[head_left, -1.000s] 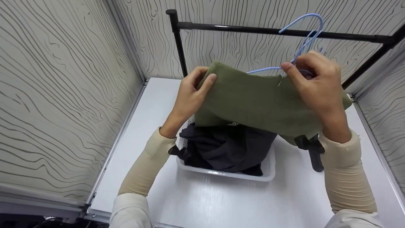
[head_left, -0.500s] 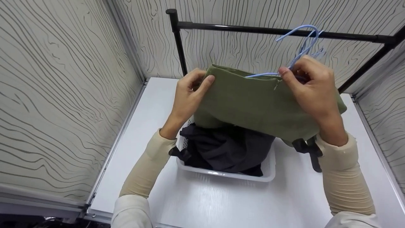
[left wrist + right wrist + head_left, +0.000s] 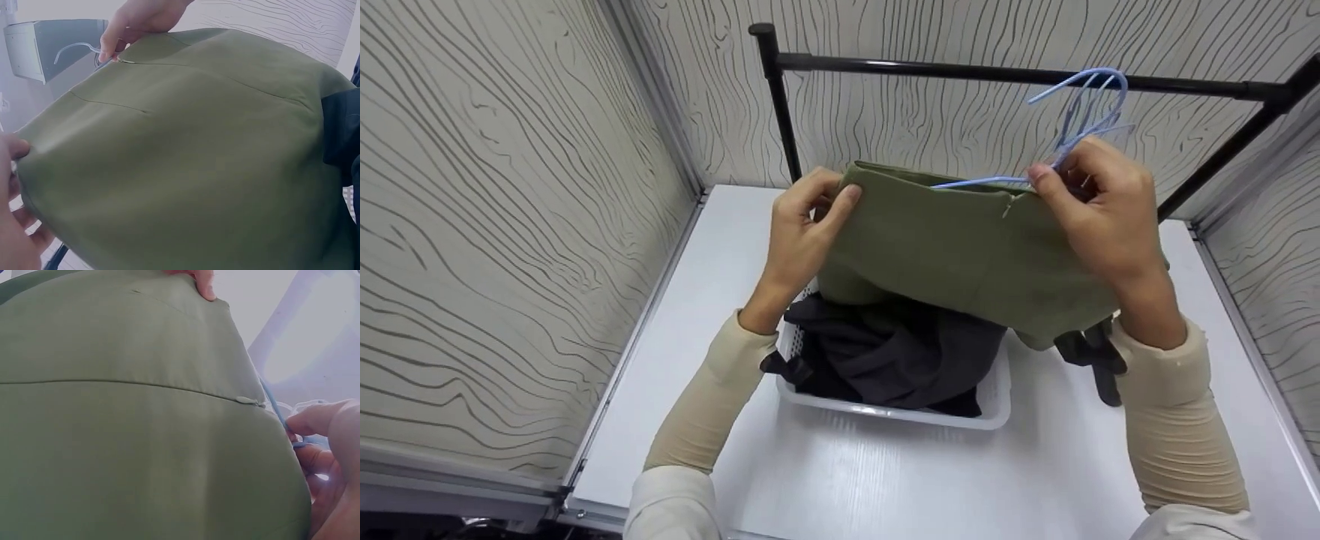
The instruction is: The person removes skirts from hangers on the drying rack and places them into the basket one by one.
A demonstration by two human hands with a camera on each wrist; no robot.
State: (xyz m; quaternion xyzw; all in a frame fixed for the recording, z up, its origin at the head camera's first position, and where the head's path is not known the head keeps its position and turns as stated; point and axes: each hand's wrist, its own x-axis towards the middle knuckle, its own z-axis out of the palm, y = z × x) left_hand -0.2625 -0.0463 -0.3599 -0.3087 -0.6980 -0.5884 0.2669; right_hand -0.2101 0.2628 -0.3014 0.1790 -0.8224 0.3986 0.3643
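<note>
An olive-green skirt (image 3: 937,247) hangs between my two hands, waist edge up. My left hand (image 3: 802,225) pinches its left waist corner, thumb in front. Near the zip my right hand (image 3: 1117,214) holds a blue hanger (image 3: 1119,82) just below the hook, thumb at the waist edge. One hanger arm slants into the waist opening; the rest is hidden by the cloth and hand. In the left wrist view the skirt (image 3: 185,152) is stretched between the hands. The right wrist view shows the zip pull (image 3: 247,401) beside the hanger wire (image 3: 273,400).
A black clothes rail (image 3: 915,67) crosses the back, with more blue hangers (image 3: 1069,124) on it behind the right hand. Below the skirt, a white plastic basket (image 3: 885,412) holds dark clothes (image 3: 900,360) on the white table (image 3: 840,480). Patterned walls stand left, back and right.
The hanger and its hook have come lower, and its arm now shows inside the waist opening. The left waist corner has shifted slightly left and down, and the opening shows more.
</note>
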